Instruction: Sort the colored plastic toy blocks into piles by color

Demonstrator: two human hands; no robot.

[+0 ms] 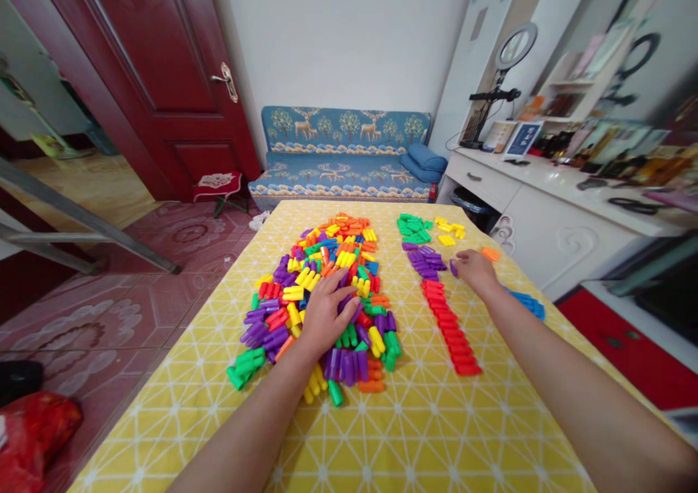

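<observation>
A large mixed pile of finger-shaped plastic blocks [294, 289] in purple, yellow, red, green, orange and blue covers the left-middle of the table. My left hand [329, 315] lies on this pile, thumb apart and fingers stretched over purple and yellow pieces. To the right, my right hand [474, 271] pinches a purple block [453, 267] just beside a group of purple blocks [427, 262]. Below that group runs a long row of red blocks [450, 326]. Green blocks [413, 227] and yellow blocks [448, 230] lie at the far end, each colour grouped.
Blue blocks [526, 302] lie partly behind my right forearm, and an orange block [489, 254] is near the table's right edge. A yellow patterned cloth [414, 435] covers the table. Beyond stand a blue sofa [343, 166] and, on the right, a white dresser [545, 187].
</observation>
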